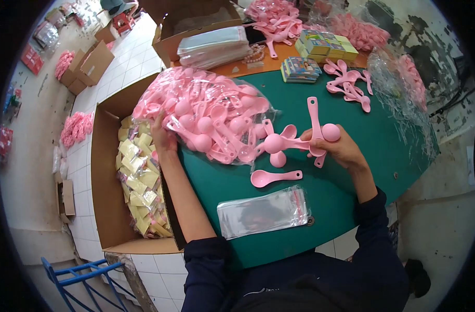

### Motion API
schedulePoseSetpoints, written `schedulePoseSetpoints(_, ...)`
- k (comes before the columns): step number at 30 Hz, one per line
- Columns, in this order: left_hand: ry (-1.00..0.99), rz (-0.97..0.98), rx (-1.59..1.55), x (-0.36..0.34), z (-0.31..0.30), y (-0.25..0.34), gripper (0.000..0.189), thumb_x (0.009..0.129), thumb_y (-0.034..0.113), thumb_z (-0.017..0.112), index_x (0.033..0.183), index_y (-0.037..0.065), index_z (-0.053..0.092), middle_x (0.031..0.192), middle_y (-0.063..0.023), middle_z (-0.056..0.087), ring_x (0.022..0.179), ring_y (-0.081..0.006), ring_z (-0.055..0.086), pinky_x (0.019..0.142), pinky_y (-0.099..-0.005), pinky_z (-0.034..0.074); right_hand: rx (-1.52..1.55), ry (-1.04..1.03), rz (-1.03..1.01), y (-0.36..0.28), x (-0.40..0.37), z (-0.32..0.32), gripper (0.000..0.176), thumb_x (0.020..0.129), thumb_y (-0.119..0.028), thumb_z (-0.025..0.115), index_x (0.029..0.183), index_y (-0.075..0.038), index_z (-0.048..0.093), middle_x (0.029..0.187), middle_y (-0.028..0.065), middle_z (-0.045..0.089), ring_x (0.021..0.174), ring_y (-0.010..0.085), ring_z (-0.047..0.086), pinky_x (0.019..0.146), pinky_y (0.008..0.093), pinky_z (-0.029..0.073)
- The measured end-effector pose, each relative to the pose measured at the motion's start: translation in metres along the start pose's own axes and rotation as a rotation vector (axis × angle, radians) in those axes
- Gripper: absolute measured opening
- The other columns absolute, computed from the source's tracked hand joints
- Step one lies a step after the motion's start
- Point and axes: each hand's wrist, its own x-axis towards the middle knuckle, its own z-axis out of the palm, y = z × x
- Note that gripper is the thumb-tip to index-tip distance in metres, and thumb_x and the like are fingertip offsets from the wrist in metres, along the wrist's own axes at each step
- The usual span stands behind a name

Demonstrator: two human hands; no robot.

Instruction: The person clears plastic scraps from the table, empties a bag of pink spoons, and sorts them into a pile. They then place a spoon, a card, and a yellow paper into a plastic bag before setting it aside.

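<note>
A clear bag of pink spoons (206, 109) lies on the green table (206, 179), its mouth toward the right. My left hand (163, 136) is at the bag's left side, with its fingers closed on the plastic. Several loose pink spoons spill from the bag's right end. Among them my right hand (339, 148) is closed on pink spoons, one of them upright. Just below, a single pink spoon (275, 178) lies apart. Nearer to me is a stack of clear plastic sleeves (263, 210).
An open carton (105, 208) of packets with yellow cards stands left of the table. Card stacks (300, 70) and more spoons (349, 83) lie at the back right. Another plastic stack (214, 47) is behind the bag. A blue metal frame (84, 273) stands lower left.
</note>
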Motion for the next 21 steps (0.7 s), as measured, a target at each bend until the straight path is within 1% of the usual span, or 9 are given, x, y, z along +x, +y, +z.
schedulePoseSetpoints(4,0.018,0.0,0.029,-0.001,0.002,0.001,0.033,0.084,0.006,0.054,0.117,0.0,0.049,0.109,-0.0132,0.059,0.098,-0.0221,0.06,0.085,-0.0344,0.05,-0.003,-0.042,0.008,-0.011,-0.009,-0.015,0.027,0.077,-0.014,0.068,0.097,0.003,0.064,0.08,0.0072,0.064,0.067,0.0118,0.061,0.055,0.0232,0.05)
schedulePoseSetpoints(7,0.024,-0.013,0.025,-0.002,0.004,0.002,0.034,0.084,0.006,0.054,0.117,-0.001,0.049,0.109,-0.0133,0.059,0.096,-0.0224,0.06,0.084,-0.0349,0.051,-0.105,0.091,-0.04,-0.012,-0.001,-0.054,0.028,0.076,-0.014,0.068,0.099,0.002,0.064,0.08,0.0074,0.064,0.066,0.0115,0.061,0.054,0.0235,0.05)
schedulePoseSetpoints(9,0.017,-0.031,0.005,0.001,-0.001,0.001,0.035,0.084,0.005,0.054,0.117,-0.001,0.048,0.109,-0.0133,0.059,0.095,-0.0227,0.061,0.083,-0.0354,0.051,-0.193,0.165,-0.106,-0.017,0.016,-0.102,0.032,0.075,-0.014,0.068,0.103,0.002,0.062,0.082,0.0076,0.064,0.065,0.0114,0.061,0.052,0.0241,0.05)
schedulePoseSetpoints(11,0.015,-0.026,-0.004,0.002,-0.006,-0.003,0.036,0.083,0.005,0.054,0.118,0.0,0.047,0.109,-0.0132,0.059,0.094,-0.0226,0.061,0.082,-0.0355,0.052,-0.132,0.36,-0.23,-0.008,0.042,-0.147,0.034,0.076,-0.013,0.066,0.105,0.002,0.058,0.084,0.006,0.063,0.064,0.0116,0.06,0.053,0.0229,0.049)
schedulePoseSetpoints(14,0.057,0.011,0.016,0.001,-0.001,-0.002,0.04,0.083,0.005,0.055,0.121,0.002,0.043,0.108,-0.012,0.057,0.094,-0.0221,0.06,0.08,-0.0344,0.052,-0.206,0.38,-0.063,-0.006,0.072,-0.205,0.039,0.075,-0.012,0.063,0.11,0.002,0.054,0.094,0.009,0.062,0.076,0.0177,0.061,0.065,0.0315,0.051)
schedulePoseSetpoints(17,0.024,0.0,-0.013,0.005,-0.011,-0.007,0.047,0.082,0.005,0.057,0.126,0.005,0.039,0.112,-0.0116,0.054,0.098,-0.0219,0.058,0.08,-0.0333,0.051,-1.635,0.899,-0.197,-0.009,0.07,-0.148,0.041,0.073,-0.011,0.061,0.112,-0.002,0.053,0.101,0.0131,0.059,0.091,0.0271,0.058,0.08,0.0405,0.047)
schedulePoseSetpoints(19,0.028,-0.018,-0.004,0.007,-0.012,-0.006,0.047,0.082,0.005,0.057,0.126,0.005,0.039,0.112,-0.0114,0.054,0.097,-0.0215,0.058,0.08,-0.0331,0.051,-1.34,0.31,-0.667,-0.012,0.067,-0.082,0.044,0.069,-0.011,0.06,0.112,-0.005,0.052,0.11,0.017,0.054,0.105,0.0343,0.051,0.091,0.0447,0.041)
schedulePoseSetpoints(20,0.027,-0.034,0.004,0.005,-0.011,-0.007,0.047,0.083,0.005,0.057,0.126,0.005,0.039,0.112,-0.0113,0.054,0.097,-0.0213,0.058,0.08,-0.0329,0.051,-1.251,-0.064,-0.72,-0.012,0.067,-0.047,0.047,0.065,-0.007,0.06,0.112,-0.005,0.053,0.117,0.0166,0.05,0.111,0.0348,0.047,0.094,0.0418,0.039)
schedulePoseSetpoints(21,0.027,-0.064,0.005,0.0,-0.004,-0.001,0.044,0.083,0.006,0.056,0.124,0.005,0.04,0.11,-0.0111,0.056,0.096,-0.021,0.059,0.079,-0.0327,0.052,-1.039,-0.339,-0.604,-0.014,0.064,-0.011,0.057,0.061,-0.006,0.063,0.117,-0.006,0.05,0.124,0.0167,0.045,0.117,0.0341,0.042,0.098,0.0418,0.036)
